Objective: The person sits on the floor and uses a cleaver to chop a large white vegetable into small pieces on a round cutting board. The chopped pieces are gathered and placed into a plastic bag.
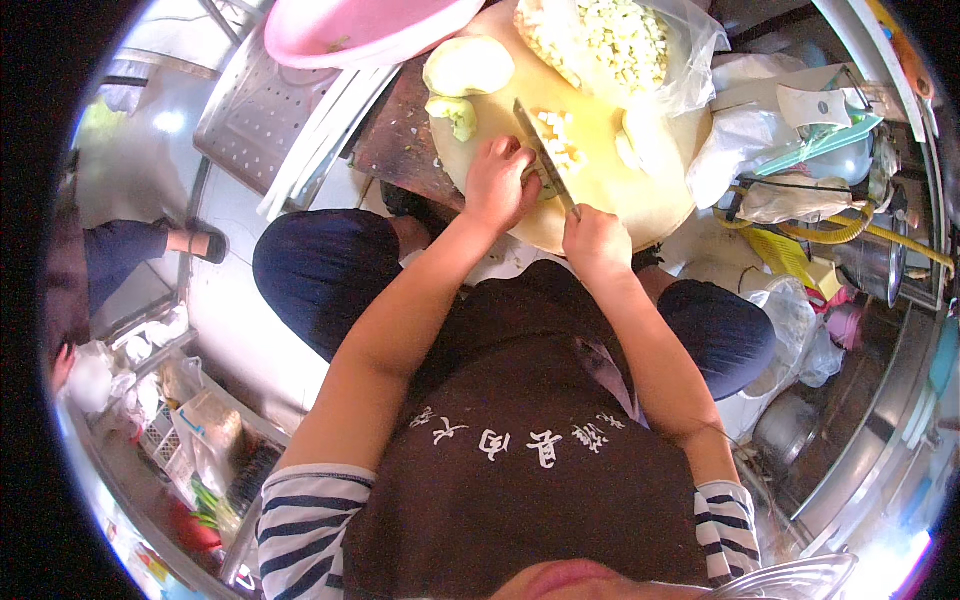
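Note:
My right hand (598,240) grips the handle of a kitchen knife (541,150), its blade pointing away from me over a round cutting board (630,214). Close against the blade's left side, the curled fingers of my left hand (501,184) hold a partly cut pale green vegetable piece (538,186), largely hidden by the fingers. Small diced bits (556,139) lie right of the blade. Beyond my left hand are a large pale vegetable piece (469,66) and a smaller green chunk (454,116). Another pale piece (634,142) rests on the board's right side.
A clear plastic bag (694,45) of diced vegetable (622,41) sits at the board's far side. Left of it is a pink basin (367,30) near a perforated metal sheet (259,112). Bags and a yellow hose (855,229) crowd the right. Another person's foot (199,244) shows at left.

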`<move>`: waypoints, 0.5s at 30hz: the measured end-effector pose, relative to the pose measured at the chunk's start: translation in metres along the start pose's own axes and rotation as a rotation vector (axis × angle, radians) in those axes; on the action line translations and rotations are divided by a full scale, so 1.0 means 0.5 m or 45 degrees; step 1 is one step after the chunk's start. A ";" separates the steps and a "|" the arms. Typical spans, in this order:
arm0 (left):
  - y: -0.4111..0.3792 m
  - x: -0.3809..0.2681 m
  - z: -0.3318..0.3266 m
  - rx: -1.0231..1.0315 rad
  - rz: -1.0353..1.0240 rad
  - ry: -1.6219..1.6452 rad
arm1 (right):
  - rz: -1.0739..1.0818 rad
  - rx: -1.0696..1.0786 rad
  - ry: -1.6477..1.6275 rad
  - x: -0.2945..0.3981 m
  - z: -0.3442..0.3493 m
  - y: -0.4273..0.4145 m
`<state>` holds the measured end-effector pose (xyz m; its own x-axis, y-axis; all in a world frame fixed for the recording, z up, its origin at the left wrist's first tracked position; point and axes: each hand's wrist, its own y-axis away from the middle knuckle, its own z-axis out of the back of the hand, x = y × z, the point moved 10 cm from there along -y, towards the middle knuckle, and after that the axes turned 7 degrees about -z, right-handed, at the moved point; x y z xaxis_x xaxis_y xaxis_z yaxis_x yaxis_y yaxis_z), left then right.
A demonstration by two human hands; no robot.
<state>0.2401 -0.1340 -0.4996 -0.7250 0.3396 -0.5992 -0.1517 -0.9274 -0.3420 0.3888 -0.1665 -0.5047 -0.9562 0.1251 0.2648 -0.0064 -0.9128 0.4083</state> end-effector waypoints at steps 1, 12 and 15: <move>0.004 0.004 0.009 -0.053 0.032 0.013 | 0.047 -0.033 -0.042 -0.003 0.000 -0.005; 0.018 0.008 0.017 -0.153 -0.005 0.073 | 0.020 0.013 0.001 0.009 -0.007 0.007; 0.028 0.017 0.033 -0.225 0.067 0.121 | 0.094 -0.049 -0.101 0.009 0.010 0.011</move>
<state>0.2205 -0.1468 -0.4976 -0.6609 0.3122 -0.6825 0.0115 -0.9051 -0.4251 0.3858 -0.1692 -0.4970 -0.9284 0.0862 0.3615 0.0501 -0.9348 0.3517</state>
